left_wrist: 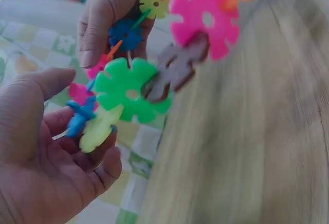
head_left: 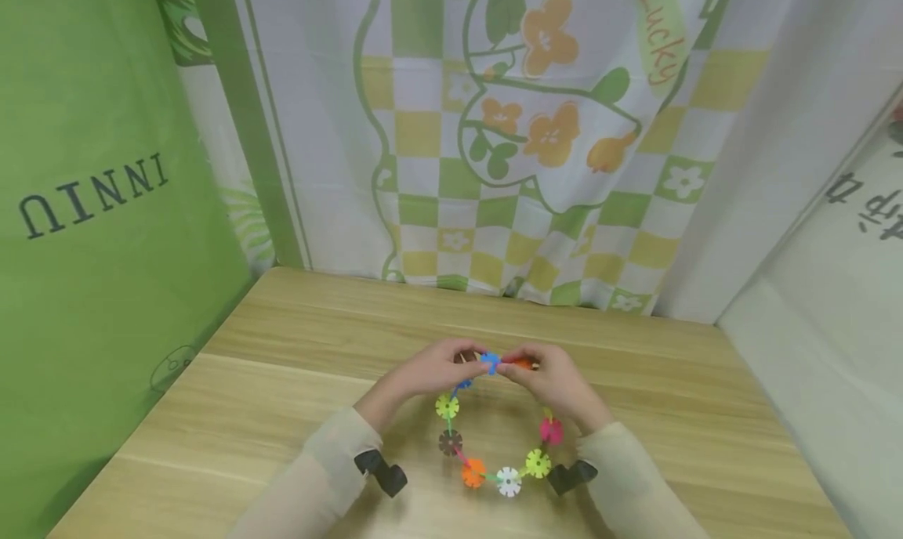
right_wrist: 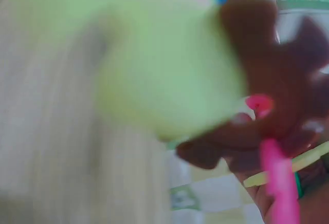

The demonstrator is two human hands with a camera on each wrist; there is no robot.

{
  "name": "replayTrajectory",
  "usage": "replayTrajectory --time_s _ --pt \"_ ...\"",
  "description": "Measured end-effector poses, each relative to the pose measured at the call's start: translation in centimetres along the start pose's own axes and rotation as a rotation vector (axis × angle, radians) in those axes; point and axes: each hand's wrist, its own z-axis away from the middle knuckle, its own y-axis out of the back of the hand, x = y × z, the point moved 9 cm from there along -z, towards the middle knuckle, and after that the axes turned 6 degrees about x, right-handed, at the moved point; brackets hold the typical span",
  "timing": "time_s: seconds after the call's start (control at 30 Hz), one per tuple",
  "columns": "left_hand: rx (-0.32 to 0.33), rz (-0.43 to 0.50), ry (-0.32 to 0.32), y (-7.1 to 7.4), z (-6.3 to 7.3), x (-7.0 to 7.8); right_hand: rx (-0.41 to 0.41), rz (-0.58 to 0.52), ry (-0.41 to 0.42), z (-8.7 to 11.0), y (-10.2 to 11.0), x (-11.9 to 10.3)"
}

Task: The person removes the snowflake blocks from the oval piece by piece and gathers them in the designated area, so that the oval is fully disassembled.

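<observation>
Loop of plastic flowers [head_left: 473, 473] spreads nearward from both sets of fingertips, above or on the wooden table [head_left: 296, 320]. Left hand [head_left: 439, 367] curls round its blue flower [head_left: 490, 360]; right hand [head_left: 553, 378] pinches just beside, probably steadying the join.

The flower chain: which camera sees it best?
The head view, since most of the flower chain shows as a loop. The left wrist view shows part of it close up; the right wrist view shows less, partly blurred.
</observation>
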Motion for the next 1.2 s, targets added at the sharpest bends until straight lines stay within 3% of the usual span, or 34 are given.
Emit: replayTrajectory --time_s 0.2,0.33,0.47,0.73,1.2 --pt "-0.009 0.207 0.000 0.0 0.9 1.7 0.018 0.012 0.168 1.2 1.1 -3.5" --pt "-0.040 0.314 -0.033 -0.4 1.9 3.3 0.027 0.023 0.249 2.4 1.3 -4.8" --pt "-0.064 0.328 -0.087 -0.4 2.7 4.7 0.043 0.013 0.263 3.2 1.4 -5.3" --pt "-0.079 0.327 -0.182 0.0 3.7 6.1 0.019 -0.024 0.203 3.7 1.5 -5.9" --pt "-0.022 0.294 -0.241 1.3 4.2 7.3 0.025 -0.167 0.250 4.2 1.6 -7.3"
